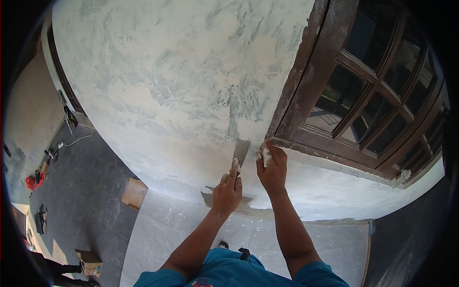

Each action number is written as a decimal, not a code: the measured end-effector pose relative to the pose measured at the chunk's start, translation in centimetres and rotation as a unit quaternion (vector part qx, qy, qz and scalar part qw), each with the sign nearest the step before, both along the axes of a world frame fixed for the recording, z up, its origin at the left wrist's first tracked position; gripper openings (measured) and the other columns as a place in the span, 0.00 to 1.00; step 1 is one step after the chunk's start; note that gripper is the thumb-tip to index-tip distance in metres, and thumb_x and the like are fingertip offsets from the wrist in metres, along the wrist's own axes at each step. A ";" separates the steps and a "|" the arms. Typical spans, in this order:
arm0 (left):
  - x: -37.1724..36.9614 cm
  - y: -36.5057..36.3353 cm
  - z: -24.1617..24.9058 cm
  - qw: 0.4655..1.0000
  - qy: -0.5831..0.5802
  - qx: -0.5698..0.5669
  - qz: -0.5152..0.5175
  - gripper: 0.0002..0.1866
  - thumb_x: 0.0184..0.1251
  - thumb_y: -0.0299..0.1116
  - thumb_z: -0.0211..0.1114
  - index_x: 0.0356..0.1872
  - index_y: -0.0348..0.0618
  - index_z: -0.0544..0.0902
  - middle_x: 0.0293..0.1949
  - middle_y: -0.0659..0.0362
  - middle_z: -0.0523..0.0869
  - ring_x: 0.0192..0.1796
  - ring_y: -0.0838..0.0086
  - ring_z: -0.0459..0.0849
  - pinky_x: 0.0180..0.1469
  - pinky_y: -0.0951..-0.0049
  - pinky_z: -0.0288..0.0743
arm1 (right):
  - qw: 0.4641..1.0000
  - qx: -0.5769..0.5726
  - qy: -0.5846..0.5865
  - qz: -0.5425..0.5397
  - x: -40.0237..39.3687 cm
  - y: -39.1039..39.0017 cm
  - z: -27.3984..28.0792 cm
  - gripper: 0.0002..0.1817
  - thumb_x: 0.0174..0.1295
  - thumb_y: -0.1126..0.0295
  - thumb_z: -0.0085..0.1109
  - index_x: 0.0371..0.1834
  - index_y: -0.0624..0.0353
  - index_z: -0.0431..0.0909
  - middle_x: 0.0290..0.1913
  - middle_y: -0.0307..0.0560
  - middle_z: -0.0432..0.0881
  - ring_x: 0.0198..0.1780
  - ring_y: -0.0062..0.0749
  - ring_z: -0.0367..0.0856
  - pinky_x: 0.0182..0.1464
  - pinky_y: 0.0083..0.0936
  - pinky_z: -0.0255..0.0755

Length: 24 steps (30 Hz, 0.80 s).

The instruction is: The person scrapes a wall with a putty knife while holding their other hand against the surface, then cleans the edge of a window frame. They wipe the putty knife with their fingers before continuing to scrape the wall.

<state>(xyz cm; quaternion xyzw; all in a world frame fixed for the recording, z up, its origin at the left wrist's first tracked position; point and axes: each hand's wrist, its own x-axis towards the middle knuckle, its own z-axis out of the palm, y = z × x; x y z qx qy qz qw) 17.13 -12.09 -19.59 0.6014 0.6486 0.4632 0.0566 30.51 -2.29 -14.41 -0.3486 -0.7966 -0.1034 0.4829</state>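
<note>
Two bare hands are shown at a plastered wall [181, 71] beside a dark wooden window frame [311, 71]. The left hand [227, 190] is closed around the handle of a putty knife [240, 152], forefinger extended along it, the blade laid flat against the wall just beside the frame's lower corner. The right hand [272, 167] is curled, fingers together, over a lump of white putty [266, 156] pressed at that corner. Putty may be smeared onto the wood, since the blade edge lies so near the frame; ridges may be left if the blade is tilted. A cardboard box [89, 262] is seen on the tiled floor [172, 225]; no writing or brand can be read anywhere.
</note>
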 end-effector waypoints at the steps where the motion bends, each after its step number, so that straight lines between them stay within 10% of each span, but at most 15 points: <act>1: 0.1 -0.2 0.5 0.999 -0.017 -0.036 -0.007 0.33 0.71 0.29 0.57 0.77 0.48 0.59 0.42 0.46 0.84 0.40 0.50 0.87 0.40 0.55 0.82 | 1.000 0.001 0.000 0.000 0.0 0.0 -0.1 0.25 0.54 0.78 0.66 0.58 0.64 0.78 0.60 0.49 0.80 0.57 0.46 0.76 0.62 0.38 0.69; 24: 1.1 0.9 2.7 0.998 -0.052 0.046 -0.009 0.34 0.71 0.30 0.58 0.77 0.48 0.59 0.40 0.46 0.83 0.37 0.50 0.86 0.40 0.54 0.81 | 1.000 -0.013 0.011 0.005 -0.3 -0.1 -0.1 0.24 0.55 0.79 0.65 0.59 0.65 0.78 0.59 0.50 0.81 0.55 0.47 0.77 0.61 0.38 0.70</act>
